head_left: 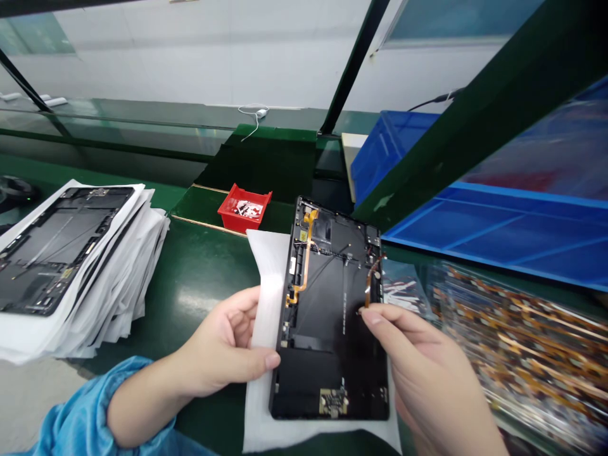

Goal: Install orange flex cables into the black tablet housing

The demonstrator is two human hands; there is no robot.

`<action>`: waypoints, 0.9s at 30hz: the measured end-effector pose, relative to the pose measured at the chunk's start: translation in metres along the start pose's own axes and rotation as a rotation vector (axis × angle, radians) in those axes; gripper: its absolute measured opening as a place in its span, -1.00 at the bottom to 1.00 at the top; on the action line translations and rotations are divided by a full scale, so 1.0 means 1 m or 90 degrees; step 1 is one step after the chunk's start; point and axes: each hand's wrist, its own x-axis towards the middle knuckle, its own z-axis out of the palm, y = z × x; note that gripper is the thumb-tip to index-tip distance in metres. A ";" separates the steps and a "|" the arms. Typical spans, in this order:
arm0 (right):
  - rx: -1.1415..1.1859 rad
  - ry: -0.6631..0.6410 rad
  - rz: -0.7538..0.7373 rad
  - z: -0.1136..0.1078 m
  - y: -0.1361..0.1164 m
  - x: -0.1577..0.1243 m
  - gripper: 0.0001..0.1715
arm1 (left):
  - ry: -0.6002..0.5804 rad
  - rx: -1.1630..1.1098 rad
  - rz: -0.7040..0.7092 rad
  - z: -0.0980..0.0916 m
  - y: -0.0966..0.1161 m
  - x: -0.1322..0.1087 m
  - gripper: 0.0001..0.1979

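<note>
A black open tablet housing lies on a white foam sheet in front of me, with an orange flex cable along its left side. My left hand grips the housing's left edge together with the sheet, thumb on top. At the right side, my right hand pinches the end of a small orange flex cable with thumb and forefinger.
A stack of similar housings layered with white sheets sits at the left. A small red bin stands behind. Blue crates and a tray of orange flex parts are at the right. A green frame beam slants overhead.
</note>
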 end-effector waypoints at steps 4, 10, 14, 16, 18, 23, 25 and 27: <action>0.010 0.004 0.013 0.000 0.000 0.000 -0.50 | 0.005 0.000 0.003 -0.001 0.000 0.000 -0.46; 0.008 0.005 -0.003 0.000 0.003 0.001 -0.49 | 0.028 0.030 -0.012 -0.003 -0.001 -0.001 -0.43; -0.004 0.000 -0.013 -0.002 0.002 0.000 -0.49 | 0.037 0.041 -0.018 -0.003 -0.001 -0.001 -0.43; -0.010 -0.003 -0.009 -0.002 0.001 -0.001 -0.48 | 0.041 0.047 -0.018 -0.004 -0.001 -0.002 -0.42; -0.015 -0.004 -0.008 -0.002 0.000 -0.002 -0.48 | 0.044 0.047 -0.020 -0.005 -0.001 -0.002 -0.41; -0.031 -0.004 -0.031 -0.001 0.000 -0.002 -0.49 | 0.044 0.041 -0.020 -0.006 -0.002 -0.002 -0.42; -0.035 -0.004 -0.024 -0.001 0.001 -0.002 -0.47 | 0.041 0.040 -0.017 -0.005 -0.002 -0.001 -0.43; -0.031 -0.004 -0.017 -0.002 0.002 -0.002 -0.47 | 0.039 0.039 -0.016 -0.004 -0.002 -0.001 -0.43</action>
